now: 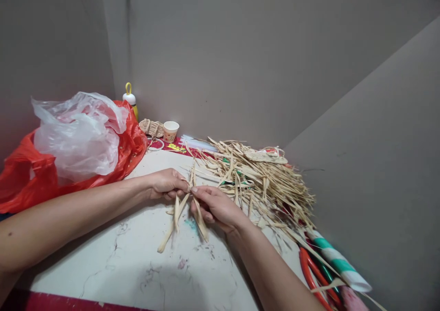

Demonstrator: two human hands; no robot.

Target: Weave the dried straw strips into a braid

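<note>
Both my hands meet near the middle of the white board, fingertips almost touching. My left hand [171, 184] is closed in a pinch on pale dried straw strips [176, 215]. From the right, my right hand [212, 204] pinches the same strips between thumb and forefinger. Flat ends of the strips hang below the fingers, and thinner ends stick up beyond them. The exact spot where the strips cross is partly hidden by my fingertips. A large heap of dried straw [271, 178] lies just beyond and to the right of my right hand.
A red plastic bag [134, 137] with a clear bag [79, 137] on top fills the left. At the back stand a bottle [129, 99], a woven straw piece [151, 128] and a paper cup [171, 131]. Red-handled scissors [305, 267] and a green-striped roll [338, 260] lie at right.
</note>
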